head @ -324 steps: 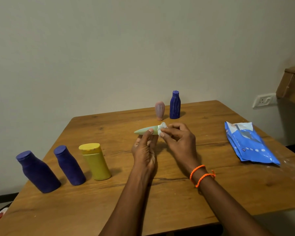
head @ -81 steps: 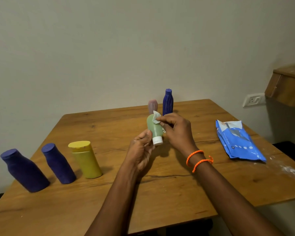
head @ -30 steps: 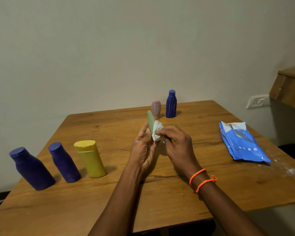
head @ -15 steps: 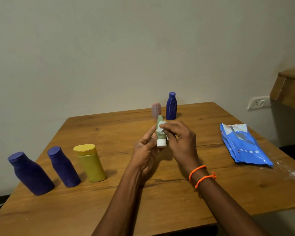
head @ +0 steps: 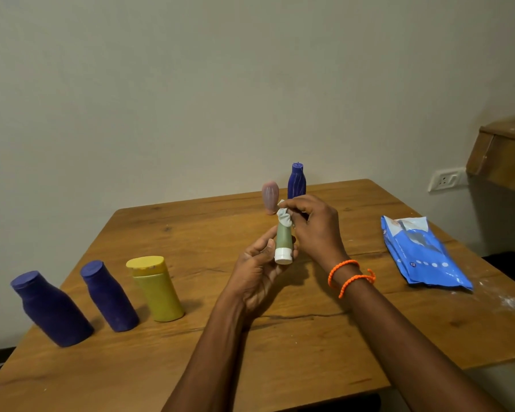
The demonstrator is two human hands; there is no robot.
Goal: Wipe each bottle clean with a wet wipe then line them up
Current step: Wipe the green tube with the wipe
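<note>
The left hand [head: 259,272] has its grip closed round the green tube [head: 283,240], cap down; the right hand [head: 315,227] pinches a wipe [head: 284,217] over its top, above the counter [head: 280,352].

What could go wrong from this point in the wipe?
The left hand holds the green tube only near its white cap; the right hand, rubbing the wet wipe on the top end, could lever it loose. A dropped tube might roll off the table.
</note>
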